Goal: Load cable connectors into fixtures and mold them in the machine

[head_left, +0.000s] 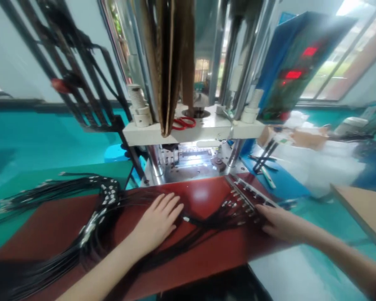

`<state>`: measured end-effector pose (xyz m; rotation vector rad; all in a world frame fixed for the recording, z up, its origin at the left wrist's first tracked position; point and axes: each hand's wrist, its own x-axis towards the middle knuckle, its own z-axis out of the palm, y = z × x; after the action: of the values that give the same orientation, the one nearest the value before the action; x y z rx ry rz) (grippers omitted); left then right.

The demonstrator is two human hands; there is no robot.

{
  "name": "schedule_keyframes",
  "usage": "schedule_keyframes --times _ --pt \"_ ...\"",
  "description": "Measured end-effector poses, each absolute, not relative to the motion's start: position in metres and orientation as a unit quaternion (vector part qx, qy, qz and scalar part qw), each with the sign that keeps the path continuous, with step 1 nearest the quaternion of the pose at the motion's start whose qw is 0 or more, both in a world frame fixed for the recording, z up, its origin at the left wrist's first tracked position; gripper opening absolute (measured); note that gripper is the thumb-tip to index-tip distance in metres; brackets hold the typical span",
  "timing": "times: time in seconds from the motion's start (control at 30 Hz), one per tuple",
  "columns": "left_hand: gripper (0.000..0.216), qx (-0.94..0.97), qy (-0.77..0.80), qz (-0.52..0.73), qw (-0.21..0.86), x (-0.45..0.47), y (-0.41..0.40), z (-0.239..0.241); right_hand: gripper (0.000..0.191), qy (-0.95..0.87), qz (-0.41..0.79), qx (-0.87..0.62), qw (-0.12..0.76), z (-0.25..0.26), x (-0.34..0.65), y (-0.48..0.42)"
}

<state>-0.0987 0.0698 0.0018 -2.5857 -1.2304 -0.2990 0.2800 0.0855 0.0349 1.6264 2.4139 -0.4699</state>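
My left hand [158, 221] lies with its fingers stretched over the red-brown board, next to thin black cables. Beside its fingertips is the white end of one black cable [188, 219]. A bundle of black cables [207, 225] with small pale connectors fans out between my hands. On the right, my right hand [277, 221] has its fingers closed around the near end of a metal strip [242, 194] lined with small fittings. Its fingertips are partly hidden and blurred. Left of my left hand, a thick bundle of black cables [108, 194] with white connectors lies curved.
Ahead stands a press with a white plate [194, 132], steel columns and a lit bed [197, 159]. Red-handled scissors [184, 123] rest on the plate. A blue control box [296, 62] with red displays is at right. Tools lie on a blue mat [278, 182].
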Motion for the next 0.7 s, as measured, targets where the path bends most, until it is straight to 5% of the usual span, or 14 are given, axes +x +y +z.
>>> schedule_keyframes --times 0.1,0.37,0.7 --pt "0.027 -0.917 -0.38 -0.071 0.099 -0.076 0.079 -0.008 0.055 0.796 -0.13 0.588 0.066 0.014 0.28 0.073" --pt "0.02 -0.929 -0.363 -0.013 0.074 -0.056 0.083 0.005 0.014 0.761 -0.152 0.63 0.031 0.046 0.279 0.114" --pt "0.015 -0.889 -0.454 -0.035 0.046 -0.014 0.077 0.037 0.021 0.811 -0.103 0.572 -0.066 0.061 0.232 0.237"
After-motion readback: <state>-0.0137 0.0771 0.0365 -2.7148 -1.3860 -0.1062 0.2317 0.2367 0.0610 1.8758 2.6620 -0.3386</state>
